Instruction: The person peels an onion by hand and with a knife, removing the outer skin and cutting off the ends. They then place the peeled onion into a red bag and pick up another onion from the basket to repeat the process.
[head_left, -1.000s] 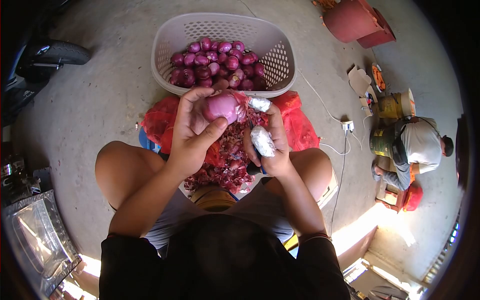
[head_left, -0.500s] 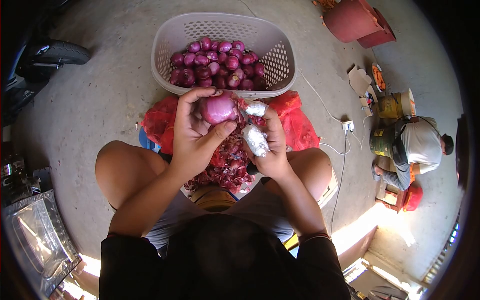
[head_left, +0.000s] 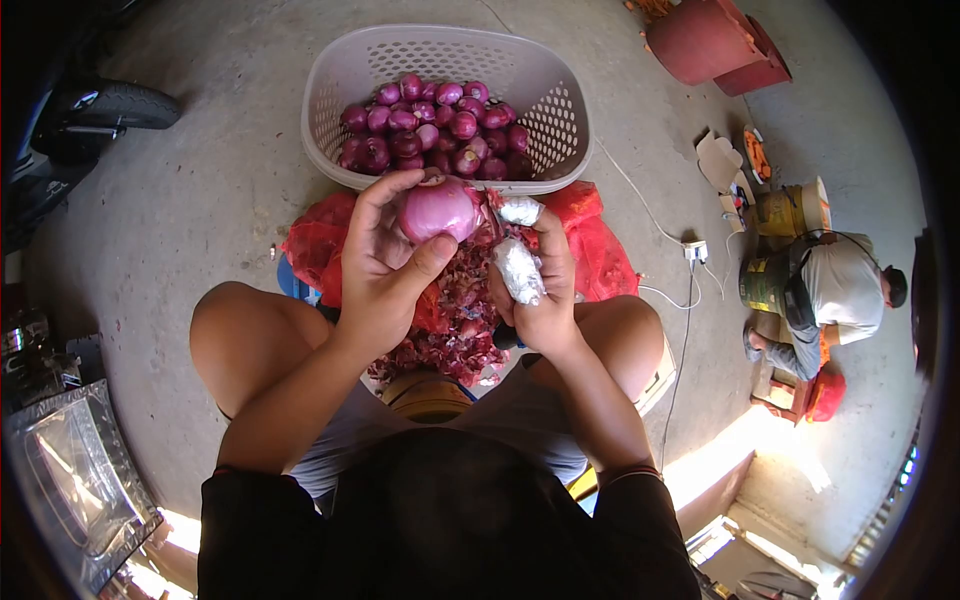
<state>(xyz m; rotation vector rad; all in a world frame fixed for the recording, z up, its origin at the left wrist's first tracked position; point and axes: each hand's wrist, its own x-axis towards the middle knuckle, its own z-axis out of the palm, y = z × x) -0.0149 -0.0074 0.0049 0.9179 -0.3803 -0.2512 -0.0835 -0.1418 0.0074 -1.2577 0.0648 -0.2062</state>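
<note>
Two hands are working over a heap of red peelings (head_left: 450, 340) between the person's knees. The left hand (head_left: 380, 275) is gripping a peeled purple onion (head_left: 438, 208), its fingers (head_left: 385, 195) curling over the top and the thumb pressing the lower side. It is holding the onion in the air just in front of the white basket (head_left: 330, 90). The right hand (head_left: 540, 300), with two fingers (head_left: 520, 270) wrapped in white tape, is clenching a dark handle (head_left: 505, 338), one taped tip sitting just beside the onion. More purple onions (head_left: 430, 125) are lying in the basket. A red bag (head_left: 600, 250) is lying under the peelings on the concrete floor. Another person (head_left: 835, 290) is crouching well apart on the right.
</note>
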